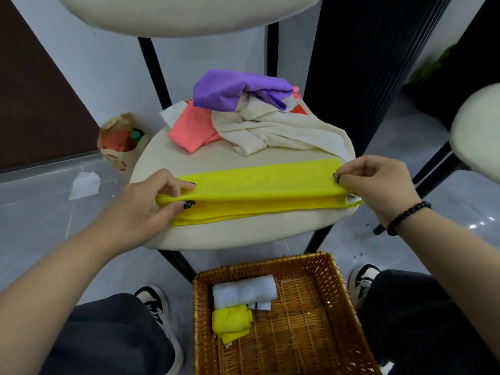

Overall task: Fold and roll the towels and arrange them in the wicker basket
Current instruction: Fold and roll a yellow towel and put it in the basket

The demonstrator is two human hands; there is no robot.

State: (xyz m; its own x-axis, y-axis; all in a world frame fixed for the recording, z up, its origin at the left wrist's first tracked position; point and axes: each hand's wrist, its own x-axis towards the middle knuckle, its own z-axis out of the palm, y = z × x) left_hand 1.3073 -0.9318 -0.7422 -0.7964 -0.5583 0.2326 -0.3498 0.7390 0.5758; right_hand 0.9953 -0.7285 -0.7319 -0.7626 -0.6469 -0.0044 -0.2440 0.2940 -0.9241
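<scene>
A yellow towel (259, 190) lies folded into a long strip across the cream chair seat (232, 234). My left hand (151, 204) pinches its left end and my right hand (378, 185) pinches its right end. Behind it sits a heap of loose towels: purple (230, 90), cream (270, 128) and pink (189, 128). On the floor below stands the wicker basket (338, 307), holding a rolled white towel (243, 290) and a rolled yellow towel (232, 320) at its left side.
A paper bag (119, 142) stands on the floor to the left of the chair, with a scrap of white paper (85, 184) nearby. Another cream seat (479, 131) is at the right edge. My knees and shoes flank the basket.
</scene>
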